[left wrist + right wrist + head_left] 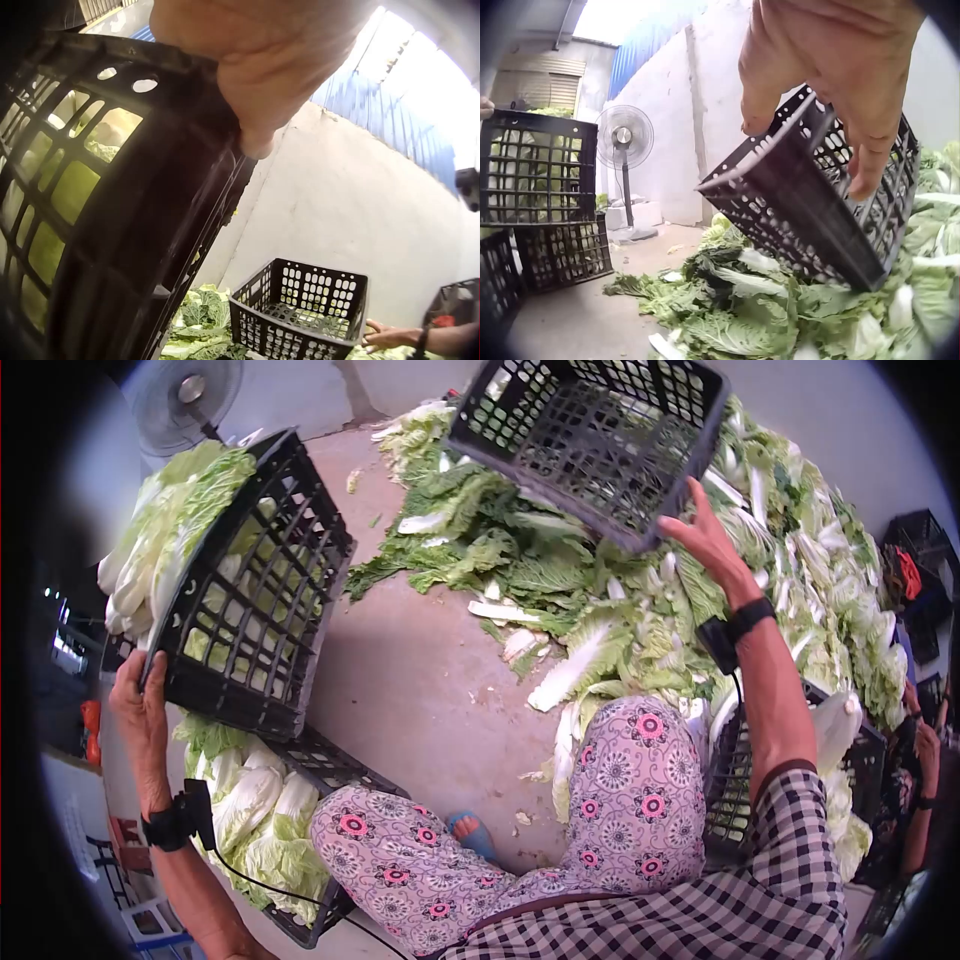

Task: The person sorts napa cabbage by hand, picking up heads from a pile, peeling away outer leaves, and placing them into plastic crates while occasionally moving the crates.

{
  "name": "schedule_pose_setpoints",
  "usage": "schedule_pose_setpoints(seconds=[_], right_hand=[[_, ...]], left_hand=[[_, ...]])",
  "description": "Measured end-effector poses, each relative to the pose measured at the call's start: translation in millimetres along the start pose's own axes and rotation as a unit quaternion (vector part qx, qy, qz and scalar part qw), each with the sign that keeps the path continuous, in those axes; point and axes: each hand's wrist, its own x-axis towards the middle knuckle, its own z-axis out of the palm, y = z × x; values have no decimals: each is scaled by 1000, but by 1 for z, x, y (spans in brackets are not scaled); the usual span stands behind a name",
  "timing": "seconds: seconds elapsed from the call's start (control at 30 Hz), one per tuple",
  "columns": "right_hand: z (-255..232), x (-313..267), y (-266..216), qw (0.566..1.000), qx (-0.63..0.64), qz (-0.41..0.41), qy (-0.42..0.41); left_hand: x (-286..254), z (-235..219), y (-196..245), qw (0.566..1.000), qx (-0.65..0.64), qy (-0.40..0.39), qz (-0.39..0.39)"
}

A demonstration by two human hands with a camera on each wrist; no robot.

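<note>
On the left, a black plastic crate [255, 575] full of Chinese cabbage [165, 540] stands tilted on top of another crate of cabbages. My left hand [140, 695] grips its near rim, the thumb on the outside, as the left wrist view also shows. An empty black crate [600, 445] is tipped over the heap of cabbage leaves [520, 540] ahead. Beside its near right corner is my right hand [705, 540], thumb and fingers spread apart. In the right wrist view, the right hand [840, 82] overlaps this crate [810, 195], fingers not closed round it.
Below the tilted crate, a lower crate [335, 760] holds more cabbages [260, 800]. Another crate [730, 780] with cabbage stands by my right knee. Loose leaves lie on the concrete floor [420, 670]. A standing fan [624, 139] is by the wall. Another person's arm [925, 780] shows far right.
</note>
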Motion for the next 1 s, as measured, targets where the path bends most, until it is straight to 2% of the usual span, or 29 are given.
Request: schedule_pose_setpoints(seconds=[0.03,0.1,0.17,0.27,0.3,0.37,0.43,0.47,0.5,0.6,0.67,0.77,0.8,0.87,0.93,1.0], right_hand=[[15,7,9,999,34,-10,-8],[38,19,25,994,101,-32,-29],[33,21,9,978,189,90,-16],[14,14,-5,956,175,233,43],[6,12,-14,949,244,167,111],[-7,-3,-31,899,366,37,237],[-19,-23,-93,803,563,-91,172],[-26,-32,-110,748,644,-157,28],[-32,-42,-126,668,702,-218,-120],[-28,-72,-186,650,727,-215,-44],[-32,-61,-178,575,753,-284,-148],[-33,-63,-182,514,764,-309,-238],[-29,-64,-182,501,767,-308,-258],[-22,-76,-182,524,751,-305,-261],[-8,-96,-185,594,724,-277,-215],[11,-112,-180,658,716,-194,-132]], left_hand=[[-1,4,-9,1000,-5,2,-15],[1,-2,-23,992,-25,-89,-81],[0,3,-27,992,-48,-74,-90],[-4,3,-31,994,-36,-52,-85],[-5,4,-31,995,-26,-47,-79],[-6,0,-32,991,-40,-77,-98],[-13,7,-62,999,9,-11,-45],[-13,5,-81,994,30,-62,-85],[-12,7,-80,994,22,-64,-80],[-10,8,-81,993,30,-83,-78],[-10,13,-90,991,34,-87,-98],[-15,19,-99,992,35,-85,-85],[-13,18,-85,993,19,-74,-85],[-12,21,-76,996,12,-63,-69],[-14,25,-74,997,36,-56,-42],[-12,22,-73,997,66,-42,-14]])
